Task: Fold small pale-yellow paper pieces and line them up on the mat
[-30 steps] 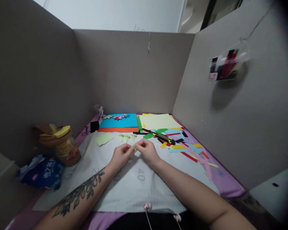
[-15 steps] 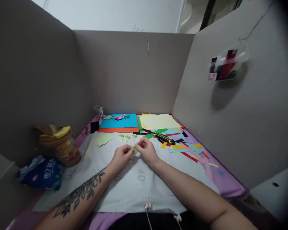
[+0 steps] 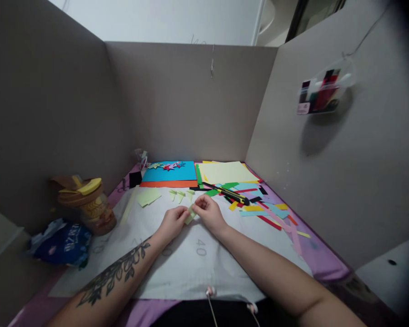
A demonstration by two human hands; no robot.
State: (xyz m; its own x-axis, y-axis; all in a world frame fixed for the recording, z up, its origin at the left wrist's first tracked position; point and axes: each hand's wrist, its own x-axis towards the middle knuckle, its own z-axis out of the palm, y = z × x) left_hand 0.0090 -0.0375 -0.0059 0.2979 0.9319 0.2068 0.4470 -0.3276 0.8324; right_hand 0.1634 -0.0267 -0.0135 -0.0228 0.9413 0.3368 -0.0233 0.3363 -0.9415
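Between my two hands is a small piece of pale green paper (image 3: 190,216), held just above the white sheet (image 3: 225,268). My left hand (image 3: 173,221) pinches its left side with thumb and fingertips. On the other side my right hand (image 3: 207,212) grips the upper right edge, fingers curled and partly hiding it. Just beyond lie several small folded pale green paper pieces (image 3: 180,196) in a row. Further left rests a little pile of flat pale green paper squares (image 3: 149,197).
Cut paper strips (image 3: 266,213) and a black-and-yellow utility knife (image 3: 233,196) lie to the right. At the back are blue paper (image 3: 170,175) bearing paper stars and a cream paper stack (image 3: 228,172). A lidded cup (image 3: 97,211) and blue packet (image 3: 63,244) stand left. Grey partitions (image 3: 191,104) enclose the table.
The small green paper shows more of its face between my fingers, having tilted slightly. Both hands stay in nearly the same place; the whole view has shifted a little.
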